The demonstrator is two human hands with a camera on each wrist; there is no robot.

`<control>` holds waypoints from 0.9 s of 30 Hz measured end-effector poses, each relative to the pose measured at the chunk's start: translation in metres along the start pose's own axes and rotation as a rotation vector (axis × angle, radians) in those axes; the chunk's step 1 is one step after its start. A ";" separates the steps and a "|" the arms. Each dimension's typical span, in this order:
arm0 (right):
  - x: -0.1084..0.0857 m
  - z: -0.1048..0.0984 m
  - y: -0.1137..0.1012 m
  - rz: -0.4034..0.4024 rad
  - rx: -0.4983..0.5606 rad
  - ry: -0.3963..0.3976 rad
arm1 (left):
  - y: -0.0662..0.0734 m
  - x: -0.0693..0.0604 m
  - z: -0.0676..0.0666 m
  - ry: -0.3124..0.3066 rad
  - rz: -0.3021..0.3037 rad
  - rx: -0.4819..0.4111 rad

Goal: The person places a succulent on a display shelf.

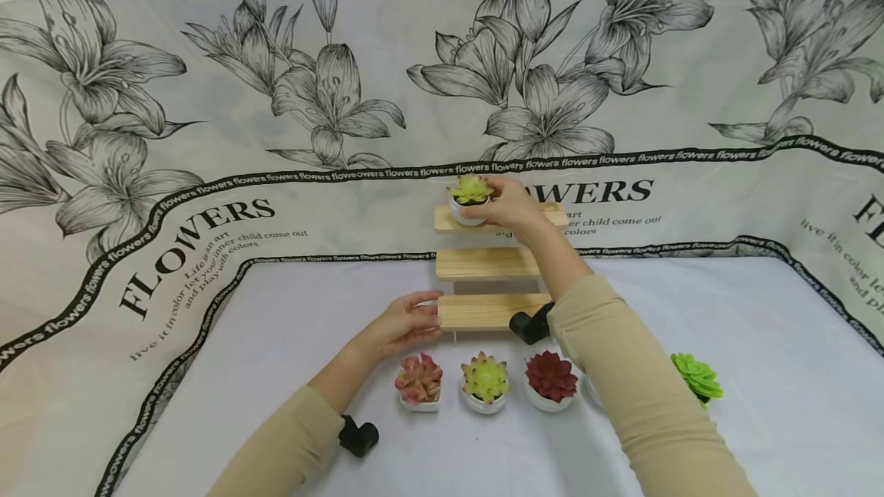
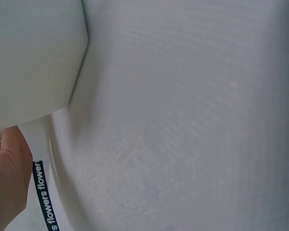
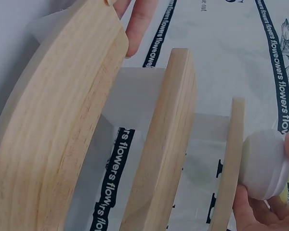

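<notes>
The right arm (image 1: pixel 635 390) reaches toward eleven o'clock, its right hand (image 1: pixel 509 207) pinching a pot (image 1: pixel 464 215) at the nine-o'clock end of the stand's (image 1: pixel 483 264) top plank (image 1: pixel 443 221). The left hand (image 1: pixel 402 327), angled toward two o'clock, pinches the bottom plank (image 1: pixel 483 311) at nine o'clock. The planks are pale, straight-grained wood; the round white pot holds a yellow-green, pointed-leaf succulent (image 1: pixel 472 188).

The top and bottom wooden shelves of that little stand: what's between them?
The middle shelf, also wooden, lies between the top shelf and the bottom shelf. The head view shows it, and so does the right wrist view.
</notes>
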State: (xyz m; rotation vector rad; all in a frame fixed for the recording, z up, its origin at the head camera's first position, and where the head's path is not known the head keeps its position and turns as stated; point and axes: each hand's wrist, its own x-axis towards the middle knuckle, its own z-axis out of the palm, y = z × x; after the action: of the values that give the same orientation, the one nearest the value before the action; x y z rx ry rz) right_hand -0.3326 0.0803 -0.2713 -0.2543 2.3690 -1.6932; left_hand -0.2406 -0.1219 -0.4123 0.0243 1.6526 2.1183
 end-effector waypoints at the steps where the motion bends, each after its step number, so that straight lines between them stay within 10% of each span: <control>1: -0.001 -0.001 0.001 -0.002 0.004 0.001 | 0.000 0.000 0.000 -0.001 0.001 0.001; 27: -0.033 -0.041 0.006 -0.094 -0.007 -0.072 | 0.000 0.001 -0.001 0.010 -0.003 0.023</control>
State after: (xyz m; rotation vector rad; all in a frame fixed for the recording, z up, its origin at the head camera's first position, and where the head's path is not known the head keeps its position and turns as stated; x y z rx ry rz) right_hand -0.3120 0.1280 -0.2620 -0.4270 2.3450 -1.6866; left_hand -0.2417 -0.1222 -0.4124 0.0181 1.6818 2.1004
